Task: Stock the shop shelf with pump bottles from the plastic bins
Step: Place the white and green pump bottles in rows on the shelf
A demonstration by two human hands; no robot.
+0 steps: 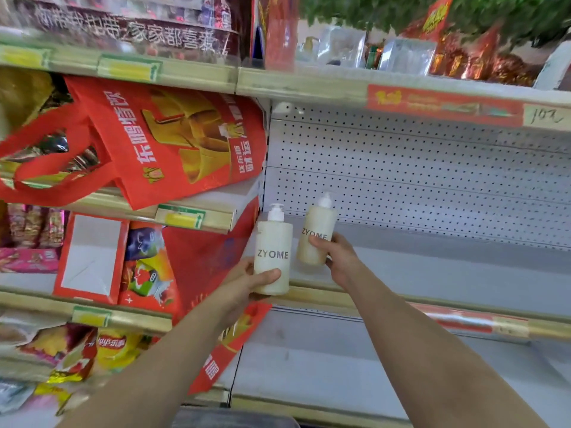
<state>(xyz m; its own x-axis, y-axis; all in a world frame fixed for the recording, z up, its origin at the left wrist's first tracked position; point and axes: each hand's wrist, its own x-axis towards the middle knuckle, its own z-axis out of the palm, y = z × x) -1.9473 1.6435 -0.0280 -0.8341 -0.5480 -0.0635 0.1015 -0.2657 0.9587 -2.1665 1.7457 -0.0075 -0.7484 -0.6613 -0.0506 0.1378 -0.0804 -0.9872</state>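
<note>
Two cream pump bottles marked ZYOME are held up at the left end of a grey shelf point(432, 273). My left hand point(247, 281) grips the nearer pump bottle point(273, 253) around its lower part, just in front of the shelf's front edge. My right hand point(336, 257) grips the second pump bottle point(315, 239), which tilts slightly and sits over the shelf board near the back corner. Whether its base touches the board is hidden by my hand. No plastic bins are in view.
A white perforated back panel point(417, 174) stands behind the shelf. A red carrier bag point(160, 140) hangs over the neighbouring shelf on the left, with snack packets point(102, 350) below. Another grey shelf point(340, 366) lies underneath. Packaged goods point(463, 57) fill the shelf above.
</note>
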